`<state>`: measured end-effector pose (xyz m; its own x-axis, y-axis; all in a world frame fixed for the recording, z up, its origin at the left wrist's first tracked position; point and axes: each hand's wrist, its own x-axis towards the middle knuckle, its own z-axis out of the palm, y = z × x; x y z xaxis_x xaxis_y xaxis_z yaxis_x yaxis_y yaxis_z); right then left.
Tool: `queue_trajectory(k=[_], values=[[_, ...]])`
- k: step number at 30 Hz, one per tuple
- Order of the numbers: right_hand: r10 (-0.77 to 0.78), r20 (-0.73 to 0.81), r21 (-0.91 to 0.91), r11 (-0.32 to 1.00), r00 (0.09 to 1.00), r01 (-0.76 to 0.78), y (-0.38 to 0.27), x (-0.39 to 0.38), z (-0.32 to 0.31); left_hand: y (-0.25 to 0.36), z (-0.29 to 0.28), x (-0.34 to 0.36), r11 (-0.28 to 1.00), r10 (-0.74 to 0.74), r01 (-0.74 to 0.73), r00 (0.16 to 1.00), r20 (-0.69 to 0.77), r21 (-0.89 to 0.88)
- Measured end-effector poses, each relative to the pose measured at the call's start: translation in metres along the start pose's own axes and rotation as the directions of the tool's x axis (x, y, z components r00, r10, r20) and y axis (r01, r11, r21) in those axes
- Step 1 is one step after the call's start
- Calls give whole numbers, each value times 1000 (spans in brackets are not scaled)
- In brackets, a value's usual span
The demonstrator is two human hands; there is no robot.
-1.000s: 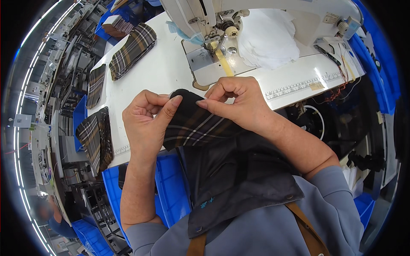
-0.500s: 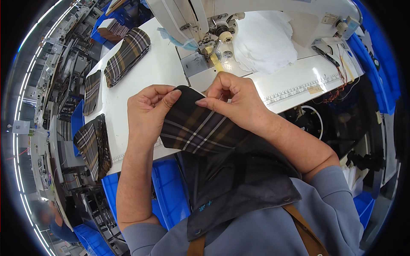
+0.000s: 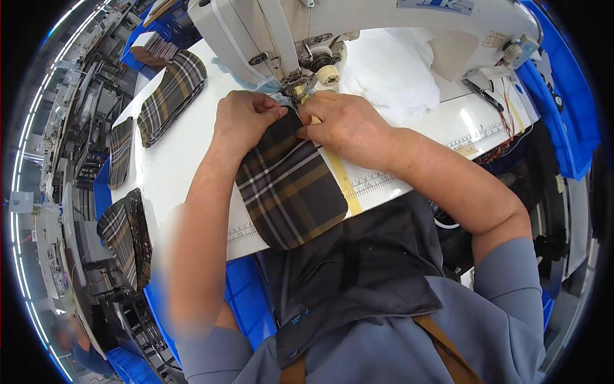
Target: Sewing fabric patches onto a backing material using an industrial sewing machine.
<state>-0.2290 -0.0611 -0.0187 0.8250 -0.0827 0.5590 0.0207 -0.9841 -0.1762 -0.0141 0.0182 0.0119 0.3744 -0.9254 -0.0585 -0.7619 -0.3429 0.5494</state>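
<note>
Plaid cloth, apparently lengthwise toward sewing machine

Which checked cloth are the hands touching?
The checked cloth in front of the sewing machine: the left hand and right hand are both at its far end. The other checked cloths lie farther left, untouched.

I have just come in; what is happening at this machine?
At the sewing machine, a person's left hand pinches the far end of a plaid fabric piece; the right hand is at its right edge. The piece lies on the white table, its near end at the front edge. A stack of plaid pieces lies farther left, white cloth beyond the right hand.
</note>
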Motion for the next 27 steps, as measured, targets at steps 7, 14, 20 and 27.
queue_trajectory(k=[7, 14, 20, 27], values=[[100, 17, -124, 988, 995, -98, 3, 0, 3, -17, 9, 31, 971, 95, -101, 995, -38, -217], [107, -14, -161, 981, 994, -108, 5, 1, 6, -18, 10, 41, 966, 189, -197, 980, -67, -165], [119, 45, -236, 966, 992, -105, 0, 2, 5, -21, 9, 35, 972, 198, -213, 970, -141, -96], [32, -11, -179, 983, 999, -34, -6, -11, 2, -11, -13, -29, 908, 409, -375, 889, -206, 185]])
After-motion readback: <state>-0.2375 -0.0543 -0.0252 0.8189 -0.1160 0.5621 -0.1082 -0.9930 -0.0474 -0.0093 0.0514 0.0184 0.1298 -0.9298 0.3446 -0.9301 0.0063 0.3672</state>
